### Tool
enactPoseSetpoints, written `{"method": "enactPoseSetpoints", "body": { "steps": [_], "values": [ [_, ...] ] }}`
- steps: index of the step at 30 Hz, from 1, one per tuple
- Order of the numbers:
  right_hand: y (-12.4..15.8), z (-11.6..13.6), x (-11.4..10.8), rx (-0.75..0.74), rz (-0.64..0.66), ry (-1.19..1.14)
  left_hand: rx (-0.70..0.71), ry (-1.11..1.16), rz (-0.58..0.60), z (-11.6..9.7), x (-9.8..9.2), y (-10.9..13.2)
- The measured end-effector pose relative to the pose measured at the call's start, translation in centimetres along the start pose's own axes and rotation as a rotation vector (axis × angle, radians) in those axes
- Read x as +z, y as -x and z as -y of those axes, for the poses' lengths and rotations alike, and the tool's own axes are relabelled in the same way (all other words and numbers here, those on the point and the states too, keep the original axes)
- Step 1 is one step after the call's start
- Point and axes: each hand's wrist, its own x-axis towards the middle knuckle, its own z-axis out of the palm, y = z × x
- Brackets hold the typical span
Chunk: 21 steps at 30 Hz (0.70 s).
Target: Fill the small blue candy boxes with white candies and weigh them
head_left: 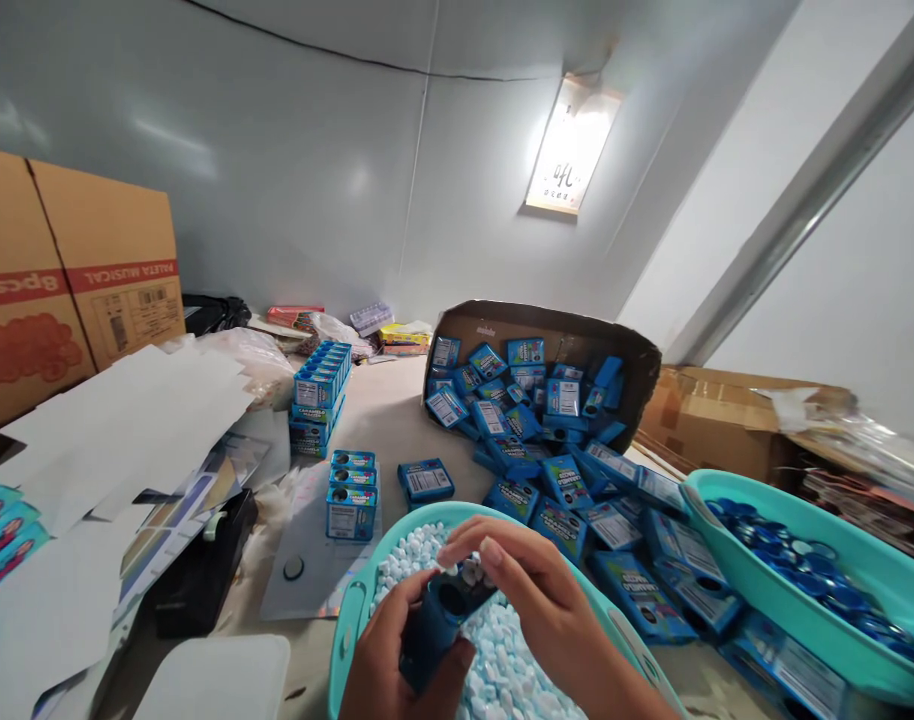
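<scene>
My left hand (397, 650) is wrapped around a small blue candy box (431, 625), tilted so that its dark round hole faces up. My right hand (536, 590) curls over the box's far end, fingertips closed around a few small white candies (472, 570). Both hands are above a turquoise basin (344, 640) filled with loose white and pale-blue candies (502, 655). Just beyond the basin, one blue box (425, 480) lies flat. Left of it a short row of blue boxes (352, 510) stands upright with round holes showing.
A tipped carton (547, 312) spills many blue boxes (562, 485) across the table. At right a second turquoise basin (824, 590) holds dark-blue round lids (809, 570). Stacked boxes (318, 390), white sheets (127, 430), a black tape dispenser (209, 570) and a white lid (213, 680) are at left.
</scene>
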Motion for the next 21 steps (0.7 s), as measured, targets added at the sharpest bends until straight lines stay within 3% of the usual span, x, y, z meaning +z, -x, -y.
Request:
{"method": "enactPoseSetpoints", "body": {
  "steps": [4,8,14,21],
  "values": [
    [-0.4,0.1,-1.2,0.089,-0.078,0.078,0.015,-0.025,-0.002,-0.2,0.0,0.2],
    [-0.7,0.4,-1.5,0.143,0.034,0.162,0.02,-0.028,-0.029,0.0,0.2,0.3],
    [-1.0,-0.3,-2.1,0.147,0.069,0.333,0.023,-0.021,-0.027,0.3,0.3,0.1],
    [-0.7,-0.2,-3.3,0.163,0.269,0.4,0.064,-0.075,-0.065,-0.6,0.2,0.4]
  ]
}}
